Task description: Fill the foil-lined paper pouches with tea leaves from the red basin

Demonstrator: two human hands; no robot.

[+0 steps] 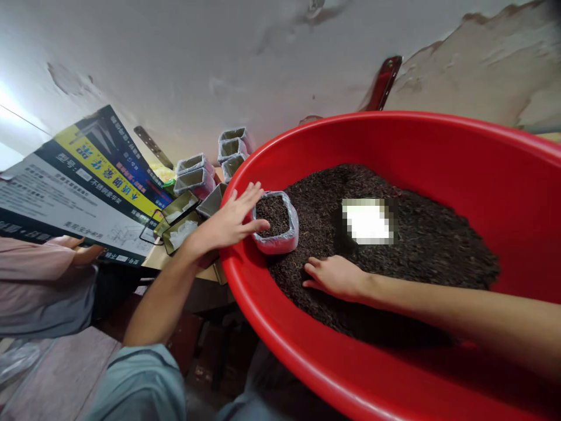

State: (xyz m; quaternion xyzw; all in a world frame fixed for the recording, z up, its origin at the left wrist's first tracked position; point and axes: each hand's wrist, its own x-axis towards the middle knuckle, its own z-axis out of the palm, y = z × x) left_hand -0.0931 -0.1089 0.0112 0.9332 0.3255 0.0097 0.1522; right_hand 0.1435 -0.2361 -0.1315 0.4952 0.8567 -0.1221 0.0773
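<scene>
My left hand is open with fingers spread, its thumb over the rim of a small square tin. A clear plastic liner is folded over the tin's edge, and dark dried leaves that look like loose tea fill it nearly to the top. The tin stands inside a big red tub, against its left wall. My right hand is low over the heap of dark leaves, its fingertips at the surface and slightly apart. Nothing shows in its grip.
Several plastic-lined tins stand left of the tub, near uncovered tins. A large printed cardboard sheet is beside another person at the left. A pixelated white patch covers part of the leaves. A stained wall rises behind.
</scene>
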